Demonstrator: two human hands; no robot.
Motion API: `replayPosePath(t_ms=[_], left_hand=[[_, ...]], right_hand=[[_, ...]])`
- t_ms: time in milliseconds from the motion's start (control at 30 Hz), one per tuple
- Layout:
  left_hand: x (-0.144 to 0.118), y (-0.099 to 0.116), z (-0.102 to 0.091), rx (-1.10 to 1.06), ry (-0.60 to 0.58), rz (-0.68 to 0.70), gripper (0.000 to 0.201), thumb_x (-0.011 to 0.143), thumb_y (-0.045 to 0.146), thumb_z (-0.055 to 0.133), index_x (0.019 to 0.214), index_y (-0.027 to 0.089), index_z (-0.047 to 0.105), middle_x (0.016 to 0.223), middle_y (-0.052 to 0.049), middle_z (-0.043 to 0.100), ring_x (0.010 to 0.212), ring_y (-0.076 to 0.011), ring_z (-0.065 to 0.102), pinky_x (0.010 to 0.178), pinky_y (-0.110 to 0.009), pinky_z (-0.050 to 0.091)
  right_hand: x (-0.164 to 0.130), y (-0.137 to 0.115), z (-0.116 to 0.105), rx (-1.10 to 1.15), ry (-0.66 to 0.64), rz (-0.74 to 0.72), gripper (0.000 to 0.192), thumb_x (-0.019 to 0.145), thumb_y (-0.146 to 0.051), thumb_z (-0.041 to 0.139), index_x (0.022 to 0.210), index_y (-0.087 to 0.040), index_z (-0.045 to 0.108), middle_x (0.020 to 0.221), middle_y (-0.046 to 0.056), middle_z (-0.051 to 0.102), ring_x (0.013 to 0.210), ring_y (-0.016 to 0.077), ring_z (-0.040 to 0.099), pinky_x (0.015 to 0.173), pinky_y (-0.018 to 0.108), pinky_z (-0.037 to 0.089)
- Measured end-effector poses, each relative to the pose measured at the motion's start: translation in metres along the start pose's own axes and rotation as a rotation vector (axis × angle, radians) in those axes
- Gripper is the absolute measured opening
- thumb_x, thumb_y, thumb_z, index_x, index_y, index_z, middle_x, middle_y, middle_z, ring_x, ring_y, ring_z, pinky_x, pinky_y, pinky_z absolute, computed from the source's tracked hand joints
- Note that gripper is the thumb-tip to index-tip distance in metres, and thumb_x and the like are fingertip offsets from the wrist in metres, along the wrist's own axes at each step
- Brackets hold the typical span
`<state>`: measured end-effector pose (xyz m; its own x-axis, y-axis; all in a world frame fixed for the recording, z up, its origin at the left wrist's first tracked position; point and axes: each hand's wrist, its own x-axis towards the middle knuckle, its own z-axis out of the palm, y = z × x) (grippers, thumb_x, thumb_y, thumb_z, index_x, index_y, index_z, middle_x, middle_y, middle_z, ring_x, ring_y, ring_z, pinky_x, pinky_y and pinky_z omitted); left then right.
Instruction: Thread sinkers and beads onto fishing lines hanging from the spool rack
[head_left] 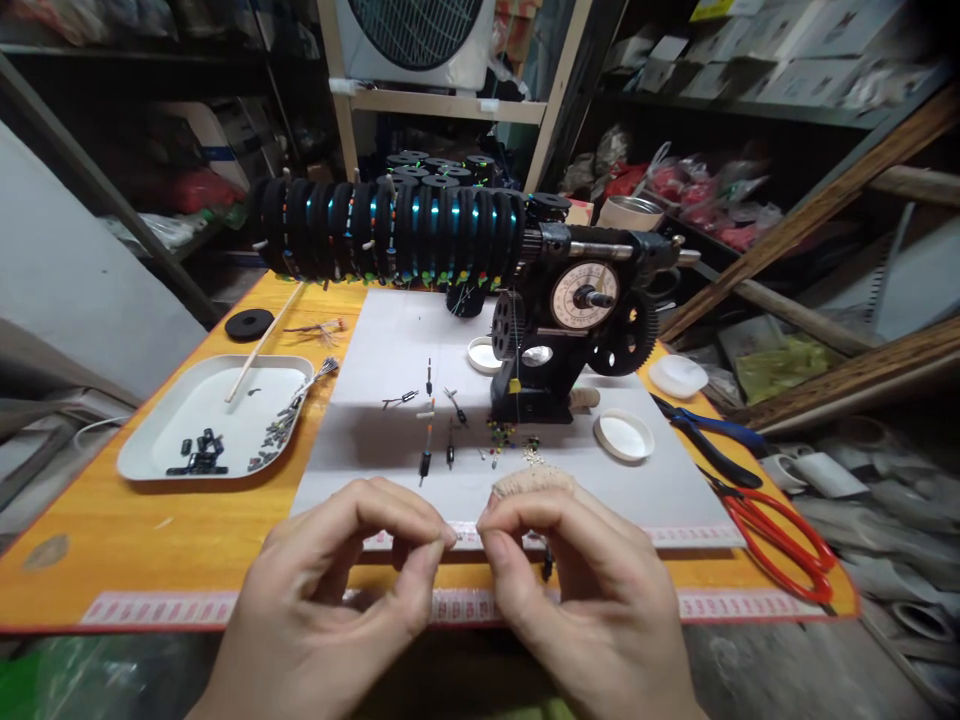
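Observation:
My left hand [330, 600] and my right hand [600, 600] are raised side by side over the table's front edge. Each has thumb and forefinger pinched together; what lies between the fingertips is too fine to make out. A beige knitted wrap [534, 483] shows behind my right forefinger, apparently on a finger. Below that hand is a small black piece [547, 562], partly hidden. Beyond my hands, on a white board [352, 430], lie several slim black-bodied pieces [425, 465], some with orange and white parts, and small coloured beads [501, 433].
Behind stands a black geared winding machine [532, 385] with a dial, carrying a row of black spools [405, 230]. A white tray [157, 430] of small black and metal parts sits left. Red-handled scissors [780, 535], pliers [712, 455] and a round lid [624, 437] lie right.

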<state>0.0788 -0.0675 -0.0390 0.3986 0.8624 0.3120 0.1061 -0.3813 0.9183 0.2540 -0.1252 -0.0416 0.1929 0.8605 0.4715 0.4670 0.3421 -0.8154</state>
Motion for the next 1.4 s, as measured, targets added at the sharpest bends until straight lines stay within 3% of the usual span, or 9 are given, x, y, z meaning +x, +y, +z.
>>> replayPosePath(t_ms=[133, 233, 333, 467, 600, 900, 1033, 1233, 1400], left_hand=[[0.005, 0.004, 0.004, 0.196, -0.007, 0.2, 0.025, 0.083, 0.011, 0.07, 0.1, 0.028, 0.068, 0.078, 0.005, 0.073, 0.063, -0.0086, 0.07, 0.054, -0.011, 0.055], [0.009, 0.006, 0.004, 0.343, -0.032, 0.399, 0.018, 0.082, 0.005, 0.066, 0.091, 0.02, 0.067, 0.075, 0.004, 0.074, 0.063, -0.0064, 0.07, 0.065, -0.008, 0.055], [0.007, 0.003, 0.005, 0.416, 0.024, 0.451, 0.015, 0.083, 0.007, 0.065, 0.091, 0.02, 0.065, 0.078, 0.004, 0.075, 0.067, -0.0052, 0.071, 0.073, -0.005, 0.053], [-0.004, -0.009, 0.012, 0.292, 0.07, 0.341, 0.022, 0.085, 0.005, 0.064, 0.097, 0.023, 0.065, 0.088, 0.005, 0.073, 0.08, -0.0061, 0.071, 0.079, -0.007, 0.054], [-0.012, -0.017, 0.022, 0.081, 0.145, 0.208, 0.025, 0.085, 0.001, 0.063, 0.095, 0.024, 0.065, 0.088, 0.004, 0.068, 0.082, -0.009, 0.067, 0.073, -0.013, 0.057], [-0.017, -0.015, 0.026, -0.17, 0.168, 0.016, 0.015, 0.089, 0.013, 0.065, 0.088, 0.027, 0.066, 0.089, 0.002, 0.057, 0.082, -0.0118, 0.059, 0.071, -0.016, 0.052], [-0.018, -0.013, 0.026, -0.199, 0.191, -0.032, 0.01, 0.089, 0.02, 0.068, 0.082, 0.027, 0.067, 0.092, 0.001, 0.054, 0.079, -0.0107, 0.057, 0.066, -0.014, 0.051], [-0.019, -0.012, 0.027, -0.229, 0.186, -0.04, 0.014, 0.092, 0.028, 0.065, 0.078, 0.025, 0.066, 0.089, -0.001, 0.051, 0.08, -0.0145, 0.06, 0.068, -0.021, 0.055], [-0.018, -0.014, 0.029, -0.323, 0.153, -0.091, 0.014, 0.092, 0.027, 0.065, 0.079, 0.025, 0.064, 0.093, 0.001, 0.048, 0.08, -0.0109, 0.061, 0.068, -0.016, 0.056]], right_hand=[[0.0, -0.001, 0.001, 0.002, -0.01, -0.014, 0.01, 0.085, -0.009, 0.064, 0.085, -0.019, 0.066, 0.077, -0.001, 0.067, 0.065, 0.0093, 0.063, 0.059, 0.019, 0.051], [0.001, -0.001, 0.002, 0.036, -0.025, 0.003, 0.008, 0.086, -0.011, 0.062, 0.084, -0.018, 0.065, 0.076, -0.001, 0.065, 0.066, 0.0102, 0.063, 0.059, 0.019, 0.051], [0.0, 0.0, 0.002, 0.081, -0.064, 0.075, 0.007, 0.089, -0.014, 0.06, 0.084, -0.019, 0.063, 0.078, -0.001, 0.063, 0.068, 0.0099, 0.061, 0.06, 0.019, 0.05], [0.0, 0.0, 0.003, 0.179, -0.133, 0.138, 0.008, 0.091, -0.015, 0.057, 0.088, -0.021, 0.062, 0.084, -0.001, 0.063, 0.074, 0.0107, 0.062, 0.064, 0.02, 0.05], [0.002, -0.002, 0.004, 0.255, -0.157, 0.162, 0.012, 0.091, -0.013, 0.055, 0.092, -0.021, 0.063, 0.088, 0.0, 0.063, 0.078, 0.0106, 0.063, 0.068, 0.019, 0.051], [0.005, -0.007, 0.002, 0.295, -0.22, 0.209, 0.009, 0.092, -0.016, 0.055, 0.089, -0.019, 0.063, 0.087, 0.001, 0.064, 0.078, 0.0113, 0.063, 0.068, 0.019, 0.05], [0.006, -0.011, 0.001, 0.318, -0.243, 0.254, 0.01, 0.093, -0.017, 0.054, 0.09, -0.019, 0.063, 0.088, 0.001, 0.063, 0.078, 0.0121, 0.063, 0.064, 0.019, 0.05], [0.006, -0.011, 0.0, 0.316, -0.241, 0.212, 0.01, 0.09, -0.015, 0.054, 0.087, -0.019, 0.063, 0.084, 0.001, 0.061, 0.074, 0.0113, 0.061, 0.06, 0.018, 0.049], [0.006, -0.013, 0.002, 0.364, -0.278, 0.274, 0.009, 0.09, -0.018, 0.056, 0.086, -0.019, 0.064, 0.085, 0.001, 0.062, 0.075, 0.0123, 0.059, 0.062, 0.02, 0.047]])
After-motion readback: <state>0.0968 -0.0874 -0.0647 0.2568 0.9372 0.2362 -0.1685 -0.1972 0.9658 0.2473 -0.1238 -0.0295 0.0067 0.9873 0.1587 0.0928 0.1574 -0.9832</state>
